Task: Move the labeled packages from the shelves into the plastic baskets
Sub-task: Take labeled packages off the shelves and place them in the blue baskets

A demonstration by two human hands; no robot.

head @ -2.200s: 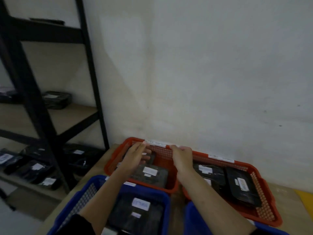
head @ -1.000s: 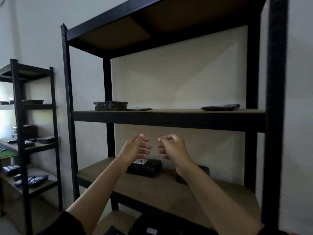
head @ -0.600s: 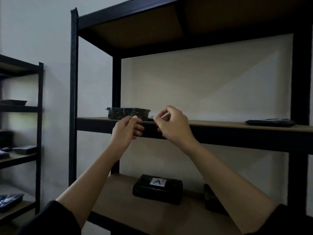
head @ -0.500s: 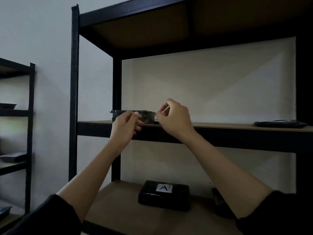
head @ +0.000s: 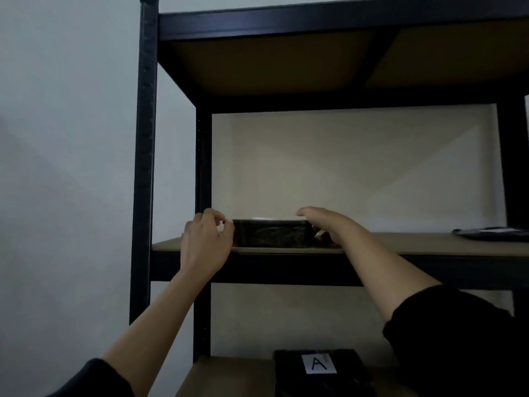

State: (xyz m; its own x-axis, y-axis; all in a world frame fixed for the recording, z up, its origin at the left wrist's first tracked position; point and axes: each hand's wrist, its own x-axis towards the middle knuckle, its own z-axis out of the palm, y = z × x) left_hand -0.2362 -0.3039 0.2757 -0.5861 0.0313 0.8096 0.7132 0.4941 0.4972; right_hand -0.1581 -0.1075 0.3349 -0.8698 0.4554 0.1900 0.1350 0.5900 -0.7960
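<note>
Both hands flank a black package [head: 271,233] on the middle shelf [head: 400,243] — left hand [head: 206,244] gripping its left end, right hand [head: 326,224] cupped round its right end.

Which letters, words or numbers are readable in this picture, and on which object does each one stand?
"A": on a white label on top of the black package on the lower shelf.
Package between the two hands: a white patch on top, seen edge-on, unreadable.
Flat package at far right: no readable text.

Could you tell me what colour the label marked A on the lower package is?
White label, black letter; head view.
</note>
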